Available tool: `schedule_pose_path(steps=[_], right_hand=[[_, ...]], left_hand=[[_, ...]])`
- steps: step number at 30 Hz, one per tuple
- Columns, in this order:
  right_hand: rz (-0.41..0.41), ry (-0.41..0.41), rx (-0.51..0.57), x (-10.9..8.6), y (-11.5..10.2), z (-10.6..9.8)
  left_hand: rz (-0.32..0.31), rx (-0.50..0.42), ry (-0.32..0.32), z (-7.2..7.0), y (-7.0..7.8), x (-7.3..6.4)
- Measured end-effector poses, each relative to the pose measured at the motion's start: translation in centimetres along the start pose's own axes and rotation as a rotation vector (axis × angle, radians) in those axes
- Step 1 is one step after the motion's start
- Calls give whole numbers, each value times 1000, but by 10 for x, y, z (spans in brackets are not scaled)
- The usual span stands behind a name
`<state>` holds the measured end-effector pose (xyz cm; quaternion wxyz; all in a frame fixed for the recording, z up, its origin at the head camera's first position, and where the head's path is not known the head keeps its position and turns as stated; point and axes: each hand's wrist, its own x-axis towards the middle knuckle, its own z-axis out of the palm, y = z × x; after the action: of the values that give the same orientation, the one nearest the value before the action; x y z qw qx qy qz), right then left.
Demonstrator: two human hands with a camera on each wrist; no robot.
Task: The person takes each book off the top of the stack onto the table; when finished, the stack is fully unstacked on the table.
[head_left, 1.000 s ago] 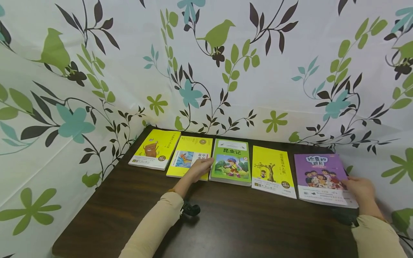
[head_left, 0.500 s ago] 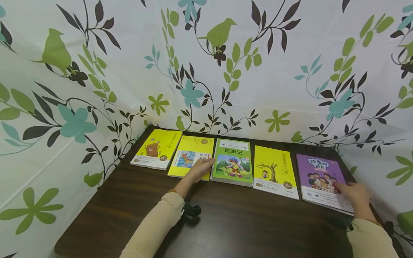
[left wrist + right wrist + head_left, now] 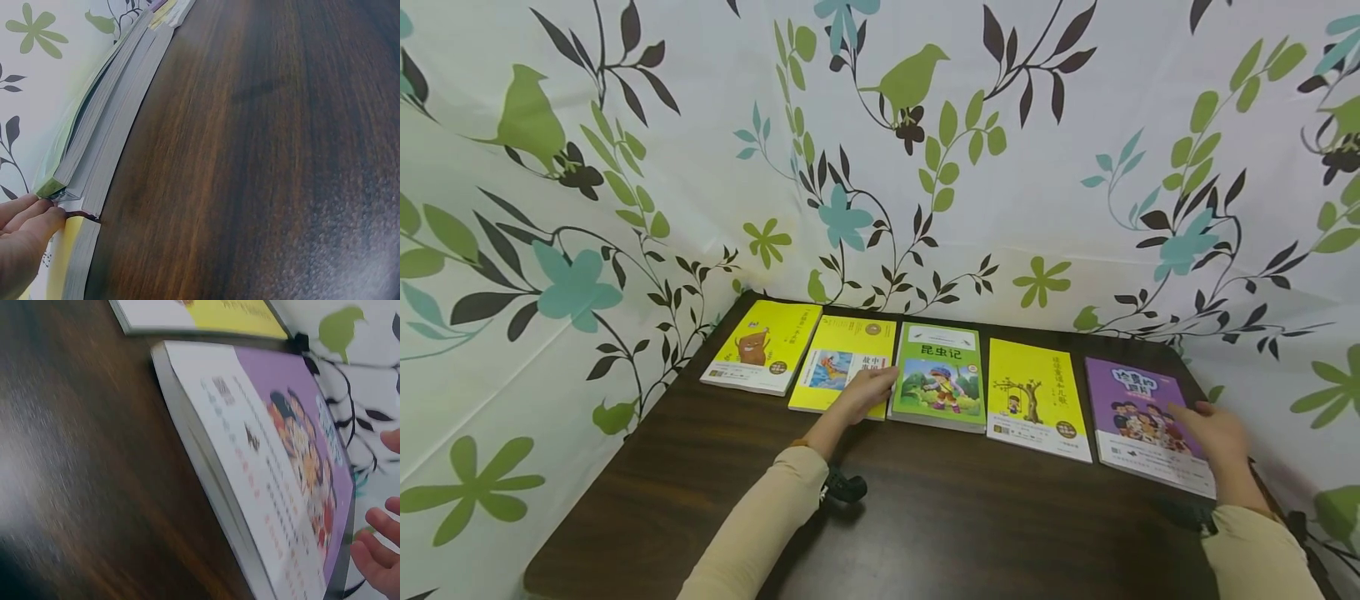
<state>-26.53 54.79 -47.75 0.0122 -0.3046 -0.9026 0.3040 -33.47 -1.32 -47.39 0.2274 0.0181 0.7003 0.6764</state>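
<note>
Five-wide is the row of books at the table's back. My left hand [image 3: 865, 396] lies over the right side of a yellow storybook [image 3: 827, 367], its fingertips touching the left edge of the green book [image 3: 942, 379]. In the left wrist view the fingers [image 3: 31, 219] reach that green book's corner [image 3: 51, 187]. At the row's right end lies a purple book [image 3: 1138, 417] with a white lower band. My right hand [image 3: 1217, 433] hovers by its right edge, fingers loosely spread. The right wrist view shows those fingers [image 3: 375, 556] apart from the purple book, holding nothing.
A yellow book with a tree and swing [image 3: 1037, 400] lies between the green and purple books. Another yellow book [image 3: 763, 346] sits at the far left. The dark wooden table [image 3: 925, 517] meets a patterned cloth wall [image 3: 1037, 167] behind and at the left.
My right hand has let go of the purple book's right edge and shifted slightly left and up. The purple book has turned slightly clockwise. My left hand stays in place.
</note>
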Motion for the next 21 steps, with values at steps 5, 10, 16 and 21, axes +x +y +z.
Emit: schedule_pose_path(steps=[5,10,16,21], right_hand=[[-23,-37,52,-31,-44,2],[-115,-79,90,-63,-79,13],[-246,-124,152,-78,-101,39],[-284,-234,264,-91,-127,62]], left_hand=[[-2,-10,5,1,1,0],[6,-10,1,2,2,-1],[20,-1,-11,2,0,-1],[37,8,-15,0,-2,-1]])
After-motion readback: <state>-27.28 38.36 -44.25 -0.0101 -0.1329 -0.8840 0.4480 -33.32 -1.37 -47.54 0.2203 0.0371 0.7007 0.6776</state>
